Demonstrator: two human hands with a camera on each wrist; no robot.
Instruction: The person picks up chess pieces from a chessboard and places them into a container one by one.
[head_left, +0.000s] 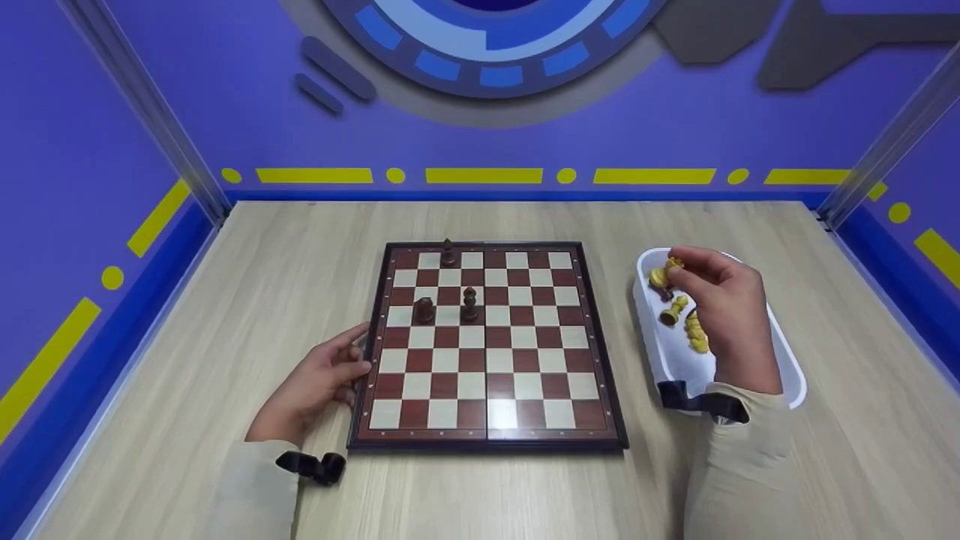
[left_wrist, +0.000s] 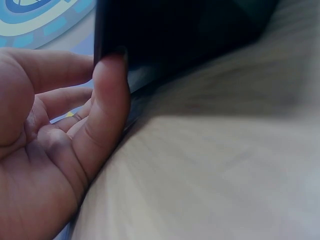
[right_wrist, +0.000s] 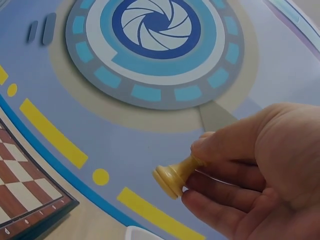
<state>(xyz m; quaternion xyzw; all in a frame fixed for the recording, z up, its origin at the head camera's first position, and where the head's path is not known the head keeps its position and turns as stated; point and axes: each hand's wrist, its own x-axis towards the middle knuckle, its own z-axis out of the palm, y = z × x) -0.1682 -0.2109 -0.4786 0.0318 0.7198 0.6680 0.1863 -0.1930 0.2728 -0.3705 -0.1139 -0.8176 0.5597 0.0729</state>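
Observation:
My right hand (head_left: pixel 731 315) is above the white tray (head_left: pixel 789 375), thumb and fingers pinching a yellow chess piece (right_wrist: pixel 172 177). Its flared base shows in the right wrist view; fingers cover its top. At the chessboard's (head_left: pixel 604 360) left edge is my left hand (head_left: pixel 319 382), its fingertips touching the dark side of the board. Three dark chess pieces stand on squares in the left half: one with a pointed top (head_left: pixel 448 253) near the far edge, a tall one (head_left: pixel 470 306), and a shorter one (head_left: pixel 424 310).
Several more yellow pieces, among them a small one (head_left: pixel 673 310), lie in the tray to the right of the board. Blue and purple panels with yellow marks (head_left: pixel 484 175) enclose the wooden table (head_left: pixel 300 247) at the back and sides.

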